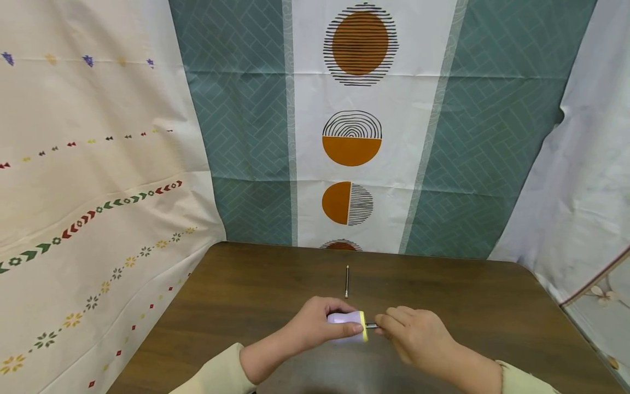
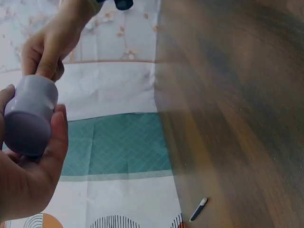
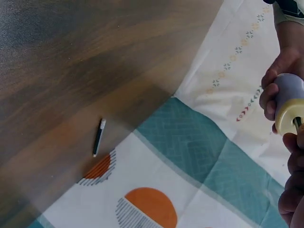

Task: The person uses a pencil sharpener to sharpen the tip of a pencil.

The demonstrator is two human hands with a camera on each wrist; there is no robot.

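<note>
My left hand (image 1: 319,323) grips a lavender, cylindrical pencil sharpener (image 1: 346,318), thumb across its side. Its yellow end faces right and has a round hole, visible in the right wrist view. From the other side, my right hand (image 1: 418,336) pinches a thin dark pencil (image 1: 371,325) whose front end is inside that hole. Most of this pencil is hidden by the right fingers. In the left wrist view the rounded closed base of the sharpener (image 2: 29,130) shows. Both hands are above the table.
A second dark pencil (image 1: 346,282) with a pale eraser end lies on the brown wooden table (image 1: 256,279), beyond the hands. Behind the table hangs a green and white patterned cloth (image 1: 246,137). Pale patterned cloths (image 1: 98,180) hang at both sides.
</note>
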